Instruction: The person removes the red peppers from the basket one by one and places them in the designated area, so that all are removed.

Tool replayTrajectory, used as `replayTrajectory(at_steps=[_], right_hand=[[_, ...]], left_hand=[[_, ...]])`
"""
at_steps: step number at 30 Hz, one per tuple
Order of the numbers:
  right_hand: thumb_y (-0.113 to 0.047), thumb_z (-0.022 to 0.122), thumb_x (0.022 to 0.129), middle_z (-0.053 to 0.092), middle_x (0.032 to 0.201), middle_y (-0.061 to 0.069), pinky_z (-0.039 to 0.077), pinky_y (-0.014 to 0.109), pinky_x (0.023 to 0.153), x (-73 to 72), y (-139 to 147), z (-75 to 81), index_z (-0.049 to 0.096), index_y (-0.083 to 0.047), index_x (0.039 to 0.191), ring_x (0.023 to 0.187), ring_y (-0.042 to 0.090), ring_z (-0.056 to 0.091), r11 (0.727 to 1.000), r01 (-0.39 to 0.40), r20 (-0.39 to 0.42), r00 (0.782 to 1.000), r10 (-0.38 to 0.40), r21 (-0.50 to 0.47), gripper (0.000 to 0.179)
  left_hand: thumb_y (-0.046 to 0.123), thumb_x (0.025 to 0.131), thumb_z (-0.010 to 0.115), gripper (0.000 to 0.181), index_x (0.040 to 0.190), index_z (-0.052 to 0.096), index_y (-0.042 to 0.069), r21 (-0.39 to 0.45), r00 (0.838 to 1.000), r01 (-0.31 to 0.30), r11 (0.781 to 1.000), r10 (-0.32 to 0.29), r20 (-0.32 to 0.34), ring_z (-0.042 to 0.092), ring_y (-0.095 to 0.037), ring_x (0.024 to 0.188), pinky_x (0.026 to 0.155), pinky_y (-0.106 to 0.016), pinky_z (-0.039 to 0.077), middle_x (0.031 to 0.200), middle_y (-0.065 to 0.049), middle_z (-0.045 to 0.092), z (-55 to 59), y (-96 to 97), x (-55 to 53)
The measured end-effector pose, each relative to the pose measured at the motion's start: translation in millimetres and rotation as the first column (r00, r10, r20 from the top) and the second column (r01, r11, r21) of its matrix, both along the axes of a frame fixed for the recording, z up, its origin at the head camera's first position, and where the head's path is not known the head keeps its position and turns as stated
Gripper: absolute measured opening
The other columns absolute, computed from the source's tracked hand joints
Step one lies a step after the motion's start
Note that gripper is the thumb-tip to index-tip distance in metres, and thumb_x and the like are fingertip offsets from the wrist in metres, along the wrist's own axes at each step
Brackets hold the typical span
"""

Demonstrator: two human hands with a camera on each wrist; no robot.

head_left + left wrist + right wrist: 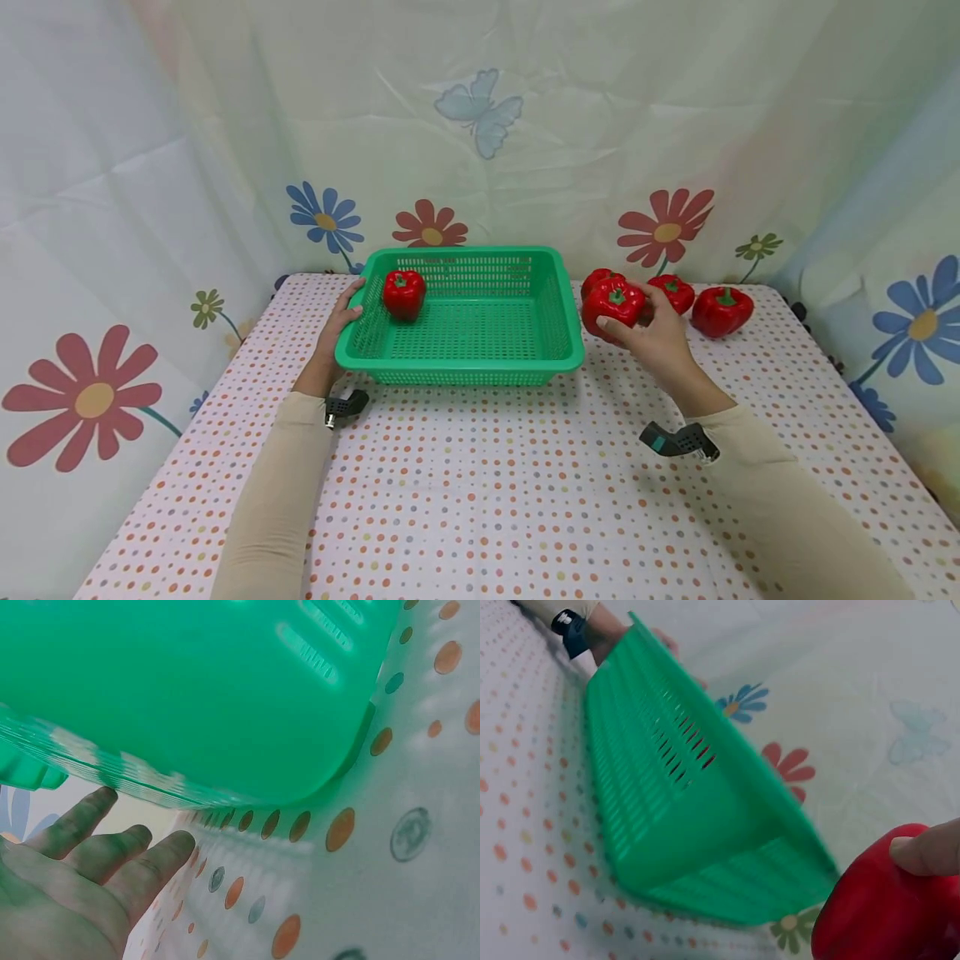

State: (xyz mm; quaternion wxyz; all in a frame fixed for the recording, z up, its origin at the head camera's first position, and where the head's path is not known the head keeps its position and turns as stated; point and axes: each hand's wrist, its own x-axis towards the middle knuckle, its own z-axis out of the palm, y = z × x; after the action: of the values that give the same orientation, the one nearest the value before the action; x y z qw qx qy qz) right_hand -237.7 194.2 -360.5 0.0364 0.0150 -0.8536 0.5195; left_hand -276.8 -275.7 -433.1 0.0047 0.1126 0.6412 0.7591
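Observation:
My right hand (663, 337) grips a red bell pepper (613, 302) with a green stem, just right of the basket. In the right wrist view a finger presses on that pepper's red skin (889, 900). My left hand (333, 329) rests at the left rim of a green plastic basket (457, 365). From the left wrist view, its fingers (150, 874) lie fairly straight along the outside of the basket wall; the thumb is out of sight there. One red bell pepper (405, 296) sits inside the basket, near its left end.
Another pepper (597, 277) is partly hidden behind the held one. Two more, a back pepper (675, 296) and a right-hand pepper (723, 315), sit on the dotted tablecloth (472, 492). A flowered curtain (540, 192) hangs behind the table.

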Motion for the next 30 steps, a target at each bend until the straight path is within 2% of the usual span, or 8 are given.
replayTrajectory(at_steps=[6, 9, 16, 24, 30], right_hand=[[-0.026, 0.069, 0.092, 0.021, 0.157, 0.025, 0.044, 0.059, 0.102, -7.3, 8, -23.9, 0.007, -0.009, 0.158, 0.142, 0.047, 0.024, 1.0, 0.018, 0.113, 0.993, -0.016, -0.019, 0.091], [-0.024, 0.068, 0.093, 0.021, 0.156, 0.027, 0.041, 0.059, 0.105, -9.8, 9, -32.1, 0.008, -0.007, 0.157, 0.142, 0.049, 0.023, 1.0, 0.014, 0.151, 0.988, -0.015, 0.009, 0.089], [-0.023, 0.067, 0.093, 0.021, 0.156, 0.028, 0.037, 0.06, 0.109, -15.2, 8, -48.6, 0.009, -0.007, 0.157, 0.143, 0.05, 0.022, 0.998, 0.019, 0.184, 0.983, -0.029, 0.059, 0.088], [-0.025, 0.068, 0.092, 0.019, 0.157, 0.029, 0.037, 0.061, 0.108, -14.7, 8, -51.4, 0.007, -0.005, 0.157, 0.143, 0.05, 0.022, 0.997, 0.03, 0.182, 0.982, -0.042, 0.071, 0.092], [-0.023, 0.07, 0.091, 0.016, 0.158, 0.03, 0.037, 0.06, 0.108, -12.1, 9, -48.0, 0.004, -0.004, 0.157, 0.143, 0.051, 0.023, 0.997, -0.008, 0.176, 0.984, -0.005, 0.074, 0.096]], left_hand=[[0.023, 0.103, 0.036, 0.057, 0.157, 0.02, 0.031, -0.027, 0.999, -0.008, 1.0, 0.009, 0.039, 0.03, -0.033, 0.145, 0.107, -0.039, 0.041, 0.164, -0.008, 0.015, 6.6, 2.0, 2.9], [0.018, 0.104, 0.031, 0.056, 0.158, 0.017, 0.028, -0.016, 0.998, -0.003, 1.0, 0.004, 0.066, 0.025, -0.036, 0.147, 0.112, -0.046, 0.036, 0.165, -0.007, 0.014, 11.5, 3.8, 5.5], [0.016, 0.105, 0.027, 0.056, 0.158, 0.015, 0.028, 0.007, 0.996, 0.011, 1.0, -0.011, 0.089, 0.023, -0.037, 0.148, 0.117, -0.057, 0.024, 0.165, -0.006, 0.012, 15.8, 4.5, 7.1], [0.015, 0.105, 0.028, 0.056, 0.158, 0.016, 0.027, 0.011, 0.997, 0.001, 1.0, -0.002, 0.076, 0.022, -0.036, 0.148, 0.118, -0.059, 0.02, 0.165, -0.008, 0.011, 15.5, 5.8, 6.4], [0.016, 0.104, 0.029, 0.056, 0.158, 0.016, 0.027, 0.0, 0.997, -0.003, 1.0, 0.003, 0.075, 0.021, -0.038, 0.148, 0.118, -0.06, 0.021, 0.165, -0.009, 0.011, 14.4, 5.6, 6.4]])
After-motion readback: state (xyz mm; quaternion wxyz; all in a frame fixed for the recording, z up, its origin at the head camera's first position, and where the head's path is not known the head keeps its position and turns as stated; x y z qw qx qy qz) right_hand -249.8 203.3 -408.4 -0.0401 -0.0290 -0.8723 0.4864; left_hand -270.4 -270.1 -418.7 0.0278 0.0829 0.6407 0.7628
